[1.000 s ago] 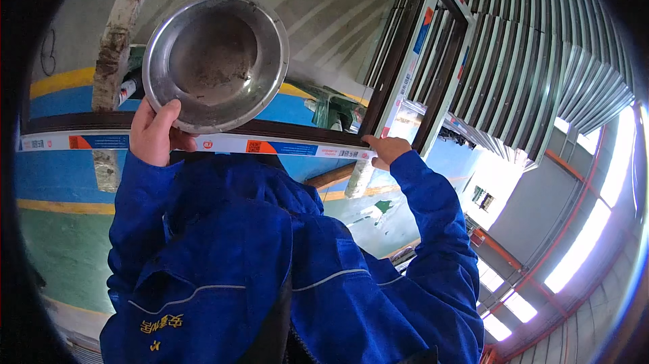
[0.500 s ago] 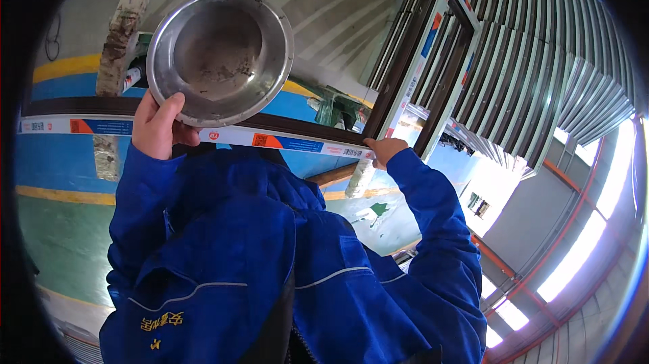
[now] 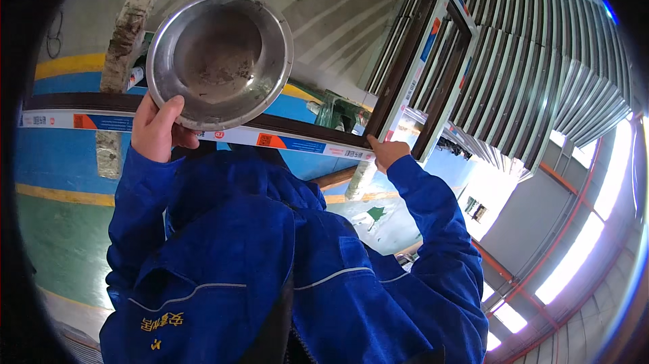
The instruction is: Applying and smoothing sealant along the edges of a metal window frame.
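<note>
Metal bowl [image 3: 220, 60], rim [image 3: 289, 60] in left hand [image 3: 154, 129].

We see daylight entering through bright panels [image 3: 571, 261] at the right, blown out to white, with another glaring patch [image 3: 492, 188] nearby. Small highlights glint inside the metal bowl [image 3: 215, 53]. We find the middle fairly sharp, while straight edges curve toward the black rim, where blue-violet fringing shows.

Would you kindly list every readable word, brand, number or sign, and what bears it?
Blue jacket: yellow lettering, not transcribed.
Frame's near bar: white, orange and blue printed film, not transcribed; fine print unreadable.
Frame's side bar: similar film, too small to read.
Steel basin: none visible.
</note>
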`<state>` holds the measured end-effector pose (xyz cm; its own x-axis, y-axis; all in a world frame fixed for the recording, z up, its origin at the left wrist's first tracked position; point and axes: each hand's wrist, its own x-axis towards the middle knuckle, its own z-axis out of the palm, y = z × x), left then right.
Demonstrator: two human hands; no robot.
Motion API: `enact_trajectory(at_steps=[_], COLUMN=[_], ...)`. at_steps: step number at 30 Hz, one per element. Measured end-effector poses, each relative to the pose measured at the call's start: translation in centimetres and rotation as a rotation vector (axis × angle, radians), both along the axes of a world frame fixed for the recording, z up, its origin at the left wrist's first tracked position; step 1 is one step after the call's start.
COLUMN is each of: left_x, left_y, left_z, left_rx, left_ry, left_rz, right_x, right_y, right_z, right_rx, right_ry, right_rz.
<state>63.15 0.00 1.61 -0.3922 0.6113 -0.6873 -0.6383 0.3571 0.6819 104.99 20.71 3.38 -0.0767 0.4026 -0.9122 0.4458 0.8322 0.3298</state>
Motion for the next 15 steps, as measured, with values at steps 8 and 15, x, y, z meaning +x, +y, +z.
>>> enact_trajectory(at_steps=[8, 15], left_x=[-0.4, -0.4], left_y=[-0.2, 0.2], left_z=[0.0, 0.1], left_rx=[-0.008, -0.02], left_ry=[-0.014, -0.008], left_rz=[-0.029, -0.025], right_x=[0.0, 0.9], right_y=[0.0, -0.2], right_z=[0.2, -0.3], right_rx=[-0.053, -0.146], right_ry=[-0.006, 0.052], right_rz=[-0.123, -0.392])
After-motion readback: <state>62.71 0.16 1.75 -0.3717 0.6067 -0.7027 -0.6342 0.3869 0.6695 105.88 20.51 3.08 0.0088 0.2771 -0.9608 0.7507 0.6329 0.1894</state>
